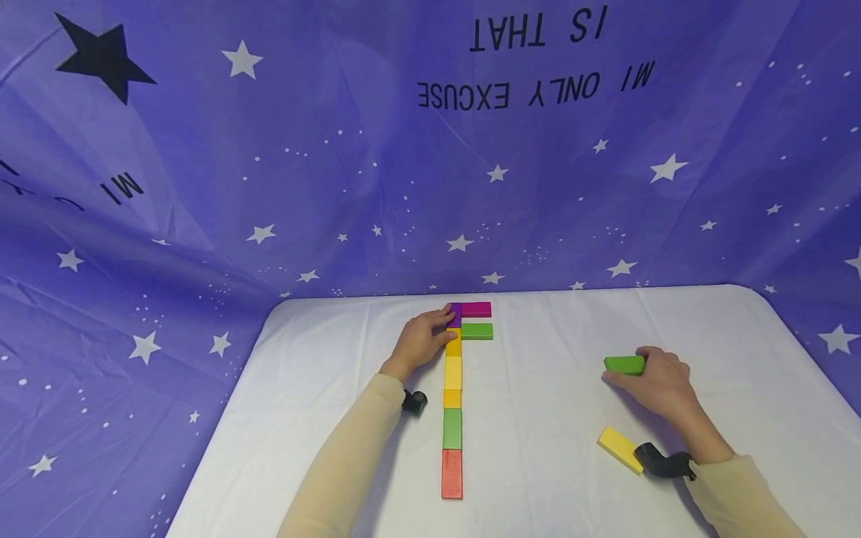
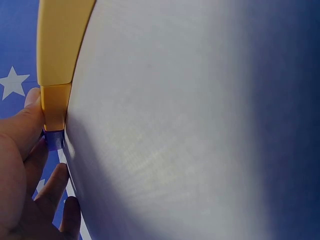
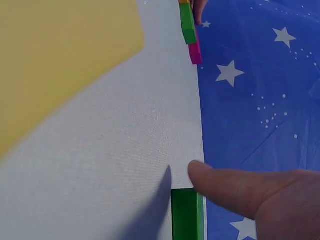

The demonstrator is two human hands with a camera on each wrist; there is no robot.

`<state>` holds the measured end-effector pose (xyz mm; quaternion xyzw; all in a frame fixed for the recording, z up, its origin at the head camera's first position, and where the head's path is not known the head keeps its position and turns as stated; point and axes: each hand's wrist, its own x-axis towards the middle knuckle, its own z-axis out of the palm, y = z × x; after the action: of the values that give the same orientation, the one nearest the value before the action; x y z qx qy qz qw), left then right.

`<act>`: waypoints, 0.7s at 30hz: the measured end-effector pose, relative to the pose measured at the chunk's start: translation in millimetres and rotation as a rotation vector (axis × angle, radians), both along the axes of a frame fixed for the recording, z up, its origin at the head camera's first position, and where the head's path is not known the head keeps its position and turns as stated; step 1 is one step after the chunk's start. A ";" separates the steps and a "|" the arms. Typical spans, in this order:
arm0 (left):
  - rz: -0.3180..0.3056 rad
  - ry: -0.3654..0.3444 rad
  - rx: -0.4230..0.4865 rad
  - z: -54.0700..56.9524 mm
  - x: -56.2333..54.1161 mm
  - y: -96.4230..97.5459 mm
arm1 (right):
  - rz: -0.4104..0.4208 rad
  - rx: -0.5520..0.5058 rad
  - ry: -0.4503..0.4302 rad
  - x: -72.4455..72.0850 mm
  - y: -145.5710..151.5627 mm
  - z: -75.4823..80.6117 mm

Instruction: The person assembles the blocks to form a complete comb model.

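Observation:
A column of coloured wooden blocks (image 1: 453,428) runs down the white table, red at the near end and purple at the far end. My left hand (image 1: 422,340) rests at that far end, fingertips on the purple block (image 1: 457,320) and thumb at the orange block (image 1: 454,346) below it. In the left wrist view the thumb lies against the orange block (image 2: 55,105). Out to the right, my right hand (image 1: 662,381) grips a green block (image 1: 624,365) between thumb and fingers. The right wrist view shows one end of this green block (image 3: 185,215).
A magenta block (image 1: 477,309) and another green block (image 1: 477,332) stick out rightward from the column's far end. A loose yellow block (image 1: 620,450) lies beside the right wrist's black camera mount (image 1: 662,461). Behind the table (image 1: 538,448) hangs a blue star-patterned cloth (image 1: 377,164).

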<state>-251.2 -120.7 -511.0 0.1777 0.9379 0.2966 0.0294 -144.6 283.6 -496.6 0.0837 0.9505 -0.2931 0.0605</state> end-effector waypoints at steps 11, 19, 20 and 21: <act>-0.007 0.004 0.008 2.4 1.5 0.0 | 0.019 0.044 0.067 2.2 -2.8 -0.8; -0.004 0.004 0.007 2.0 2.8 -0.3 | -0.005 0.013 0.070 3.5 -7.7 3.4; -0.005 0.006 0.008 2.0 2.8 -0.4 | -0.009 0.012 0.074 3.5 -9.0 4.1; -0.006 0.009 0.008 1.9 2.8 -0.5 | -0.012 0.012 0.078 3.5 -10.3 4.9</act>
<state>-248.5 -121.2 -509.1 0.1819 0.9362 0.2997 0.0253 -141.0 273.3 -491.7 0.0785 0.9533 -0.2907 0.0212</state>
